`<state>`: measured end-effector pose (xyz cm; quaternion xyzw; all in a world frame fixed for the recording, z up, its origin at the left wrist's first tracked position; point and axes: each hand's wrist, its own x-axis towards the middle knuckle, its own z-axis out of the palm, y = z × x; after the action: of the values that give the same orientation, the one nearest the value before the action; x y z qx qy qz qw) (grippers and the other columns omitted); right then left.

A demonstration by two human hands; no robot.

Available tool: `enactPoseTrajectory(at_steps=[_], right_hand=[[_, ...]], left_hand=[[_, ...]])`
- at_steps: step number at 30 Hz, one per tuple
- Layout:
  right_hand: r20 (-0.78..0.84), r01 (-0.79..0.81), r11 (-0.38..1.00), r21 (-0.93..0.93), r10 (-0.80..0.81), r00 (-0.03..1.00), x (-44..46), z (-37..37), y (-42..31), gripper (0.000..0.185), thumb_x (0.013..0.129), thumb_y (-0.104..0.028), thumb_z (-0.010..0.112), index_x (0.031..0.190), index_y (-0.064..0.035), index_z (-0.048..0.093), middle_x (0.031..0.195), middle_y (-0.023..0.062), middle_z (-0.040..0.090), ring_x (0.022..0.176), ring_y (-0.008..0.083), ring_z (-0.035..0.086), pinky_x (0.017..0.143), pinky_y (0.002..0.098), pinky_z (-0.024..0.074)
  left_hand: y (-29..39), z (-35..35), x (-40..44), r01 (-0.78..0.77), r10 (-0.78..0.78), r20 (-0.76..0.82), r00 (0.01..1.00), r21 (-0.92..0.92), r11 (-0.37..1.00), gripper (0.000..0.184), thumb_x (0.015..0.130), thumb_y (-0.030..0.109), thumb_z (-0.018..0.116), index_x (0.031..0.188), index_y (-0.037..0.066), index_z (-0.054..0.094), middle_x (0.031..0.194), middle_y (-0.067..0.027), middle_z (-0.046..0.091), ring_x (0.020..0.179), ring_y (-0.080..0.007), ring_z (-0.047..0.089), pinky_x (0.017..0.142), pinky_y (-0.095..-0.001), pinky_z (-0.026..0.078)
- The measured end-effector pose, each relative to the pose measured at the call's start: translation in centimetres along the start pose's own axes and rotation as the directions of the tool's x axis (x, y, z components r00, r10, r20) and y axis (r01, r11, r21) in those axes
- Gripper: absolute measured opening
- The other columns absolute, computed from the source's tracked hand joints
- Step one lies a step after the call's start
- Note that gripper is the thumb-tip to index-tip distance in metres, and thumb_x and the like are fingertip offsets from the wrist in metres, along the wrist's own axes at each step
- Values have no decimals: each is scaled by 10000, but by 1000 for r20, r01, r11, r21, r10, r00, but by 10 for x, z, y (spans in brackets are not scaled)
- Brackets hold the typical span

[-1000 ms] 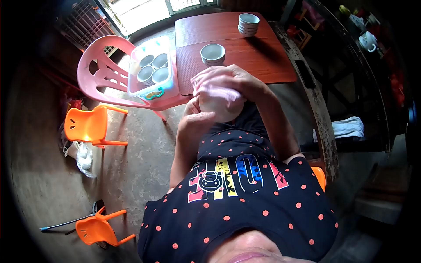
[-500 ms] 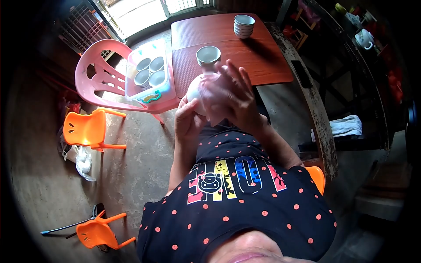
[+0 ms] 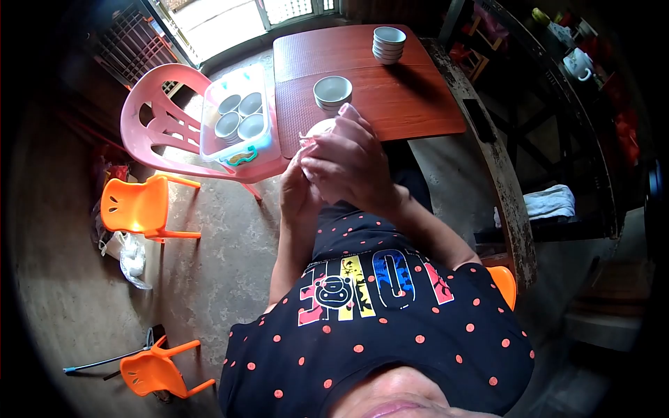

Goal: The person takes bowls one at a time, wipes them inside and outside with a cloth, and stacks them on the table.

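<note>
Near the table's front edge, my left hand (image 3: 298,189) grips a white bowl (image 3: 322,128), mostly hidden behind the fingers. My right hand (image 3: 352,160) is wrapped over the same bowl and presses a pink cloth (image 3: 308,141) against it; only a bit of the cloth shows. Just beyond the hands a small stack of bowls (image 3: 332,90) stands on the red table (image 3: 418,104). A taller stack of bowls (image 3: 388,46) is at the far right of the tabletop. More bowls (image 3: 251,126) sit in stacks inside a clear plastic box (image 3: 216,154).
The box rests on a pink chair (image 3: 132,115) against the table's left side. Two small orange chairs (image 3: 143,205) stand on the floor at the left. A worn wooden beam (image 3: 512,202) runs along the right, with a white towel (image 3: 550,201) beyond it.
The right hand, spread over the cloth half a second ago, has closed around the bowl. Both hands have moved slightly left since the first frame, and less of the cloth shows.
</note>
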<state>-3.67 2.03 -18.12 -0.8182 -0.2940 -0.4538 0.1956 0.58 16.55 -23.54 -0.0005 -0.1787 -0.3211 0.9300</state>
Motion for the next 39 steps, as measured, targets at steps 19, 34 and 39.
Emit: enactPoseTrajectory(at_steps=[19, 34, 39], right_hand=[[293, -96, 926, 364, -16, 956, 35, -11, 27, 189, 818, -165, 631, 983, -75, 652, 1102, 130, 628, 1097, 262, 579, 966, 394, 439], [624, -598, 611, 519, 208, 754, 37, -19, 43, 307, 850, -294, 520, 1016, -94, 684, 1062, 121, 627, 975, 266, 610, 879, 380, 473], [489, -293, 909, 295, 120, 864, 49, -20, 17, 223, 797, -301, 571, 863, -114, 672, 894, 96, 627, 860, 271, 608, 759, 396, 490]], left_hand=[[0, -6, 0, 7, 9, -98, 995, 165, 986, 414, 901, 153, 573, 1245, -35, 442, 1153, -161, 574, 1074, -237, 575, 922, -392, 487], [-8, 19, -1, 131, -27, -171, 985, 637, 760, 317, 748, 68, 648, 1053, -4, 601, 928, -48, 639, 813, -109, 610, 755, -249, 487], [-20, 38, 1, 22, 180, -107, 978, 907, 422, 255, 738, 91, 679, 962, -12, 618, 866, -20, 627, 781, -96, 587, 747, -249, 483]])
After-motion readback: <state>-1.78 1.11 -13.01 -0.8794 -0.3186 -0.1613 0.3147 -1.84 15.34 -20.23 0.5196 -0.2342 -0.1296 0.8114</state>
